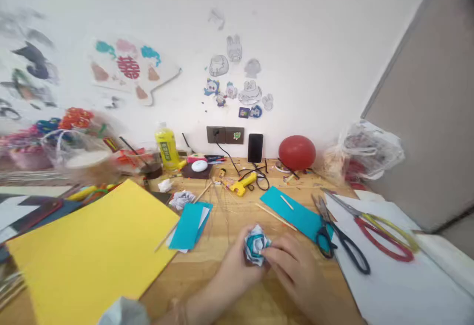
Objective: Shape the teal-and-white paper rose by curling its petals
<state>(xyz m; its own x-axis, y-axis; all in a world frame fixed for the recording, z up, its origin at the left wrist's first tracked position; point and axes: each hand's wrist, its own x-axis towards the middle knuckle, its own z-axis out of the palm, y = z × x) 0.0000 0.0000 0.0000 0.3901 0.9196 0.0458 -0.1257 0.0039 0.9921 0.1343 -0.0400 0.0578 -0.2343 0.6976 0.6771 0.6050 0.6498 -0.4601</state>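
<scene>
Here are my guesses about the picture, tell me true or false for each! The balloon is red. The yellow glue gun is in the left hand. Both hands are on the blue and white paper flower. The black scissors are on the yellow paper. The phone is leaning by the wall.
The balloon is red: true.
The yellow glue gun is in the left hand: false, the glue gun lies on the table, and the left hand holds the paper flower.
Both hands are on the flower: true, the right hand's fingers touch it.
The black scissors are on the yellow paper: false, the scissors lie over to the right, away from the yellow paper.
The phone leans by the wall: true.
</scene>
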